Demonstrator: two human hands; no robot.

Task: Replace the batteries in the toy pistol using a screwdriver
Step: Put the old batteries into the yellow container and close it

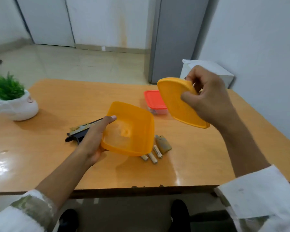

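Behind left hand (94, 139), apparently toy pistol (72, 138)

The left sleeve (23, 213) is white woven fabric, pushed back toward the elbow, with a broad band of pale olive-green patterning near its cuff that looks blotchy and faintly shiny. The right sleeve (261, 195) is the same white fabric but plainer, with a crisp folded cuff edge and a few faint grey-green smudges. Both forearms are bare. The left hand (94, 143) shows a short, trimmed thumbnail. Lowest in view are two rounded black shoes (69, 218).
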